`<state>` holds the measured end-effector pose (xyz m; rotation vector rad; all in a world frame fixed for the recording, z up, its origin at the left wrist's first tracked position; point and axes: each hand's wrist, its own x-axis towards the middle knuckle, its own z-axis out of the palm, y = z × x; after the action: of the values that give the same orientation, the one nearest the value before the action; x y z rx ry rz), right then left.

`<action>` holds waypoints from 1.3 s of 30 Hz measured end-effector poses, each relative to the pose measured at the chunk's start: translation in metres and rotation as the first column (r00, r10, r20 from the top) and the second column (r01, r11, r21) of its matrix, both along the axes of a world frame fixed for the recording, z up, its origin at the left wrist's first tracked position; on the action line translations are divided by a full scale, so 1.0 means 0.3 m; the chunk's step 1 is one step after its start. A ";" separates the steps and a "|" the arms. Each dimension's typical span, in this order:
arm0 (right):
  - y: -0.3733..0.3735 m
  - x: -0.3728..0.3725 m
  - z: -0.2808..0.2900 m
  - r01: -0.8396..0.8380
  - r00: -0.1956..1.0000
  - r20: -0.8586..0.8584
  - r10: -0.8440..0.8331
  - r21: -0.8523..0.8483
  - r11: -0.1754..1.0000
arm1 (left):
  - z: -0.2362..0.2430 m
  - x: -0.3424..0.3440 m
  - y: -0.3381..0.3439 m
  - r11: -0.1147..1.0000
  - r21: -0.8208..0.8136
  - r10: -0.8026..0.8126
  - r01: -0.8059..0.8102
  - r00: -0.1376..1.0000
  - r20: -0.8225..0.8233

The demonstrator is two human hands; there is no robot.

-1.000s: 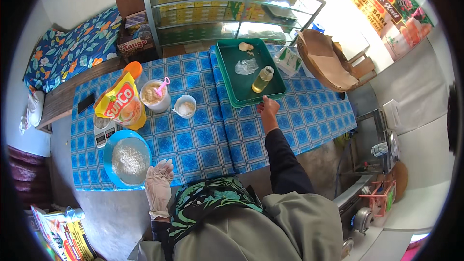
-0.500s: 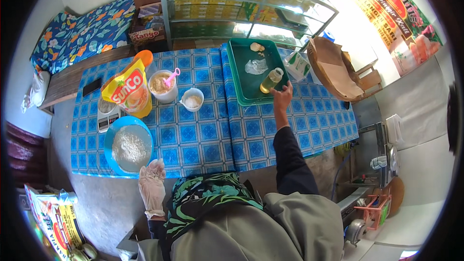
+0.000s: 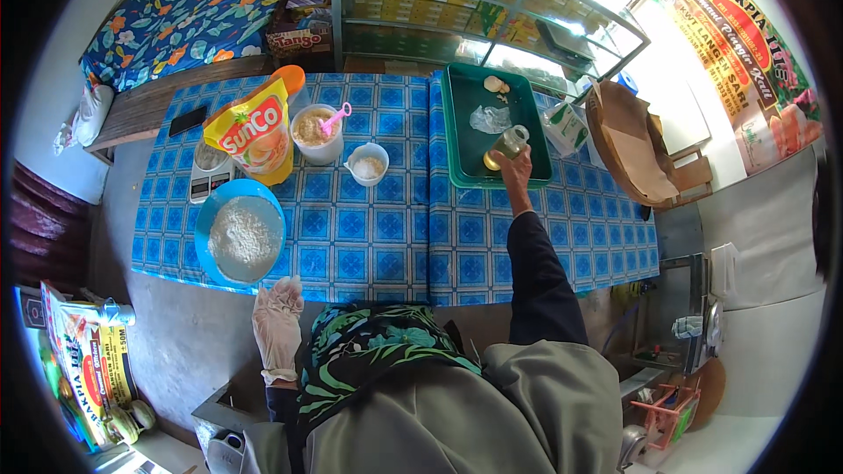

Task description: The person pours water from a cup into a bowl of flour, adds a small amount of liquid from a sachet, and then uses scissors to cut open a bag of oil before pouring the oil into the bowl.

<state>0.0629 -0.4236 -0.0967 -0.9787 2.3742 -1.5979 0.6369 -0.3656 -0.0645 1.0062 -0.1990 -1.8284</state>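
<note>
My bare right hand (image 3: 512,165) is wrapped round a small clear bottle (image 3: 516,135) of yellow liquid. The bottle leans inside the green tray (image 3: 454,127), close to its near right corner. A crumpled clear plastic bag (image 3: 489,118) and some pale broken pieces (image 3: 496,85) lie farther back in the tray. My left hand (image 3: 277,325), in a translucent glove, hangs at the table's near edge with loosely bent fingers and nothing visible in it. Just beyond it is a blue bowl (image 3: 277,241) of white powder.
Behind the bowl stand a scale (image 3: 209,184), a yellow oil pouch (image 3: 252,133), a white tub (image 3: 320,153) with a pink scoop, and a small white cup (image 3: 358,177). A green-white carton (image 3: 565,128) and a woven tray (image 3: 606,136) sit right of the green tray.
My right hand has gone from the bottle's right side to closing round it, and the bottle now leans more. My left hand stays near the bowl. The whole view has shifted slightly.
</note>
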 end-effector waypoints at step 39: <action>0.357 0.846 -0.215 -0.341 0.786 0.580 0.215 0.116 0.933 | -0.202 0.224 -0.193 0.951 -0.308 0.139 -0.026 0.926 0.350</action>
<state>0.3167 -0.3165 -0.1611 -0.6563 1.8441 -1.2572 0.7040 -0.4234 -0.1250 1.1136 -0.6331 -1.4631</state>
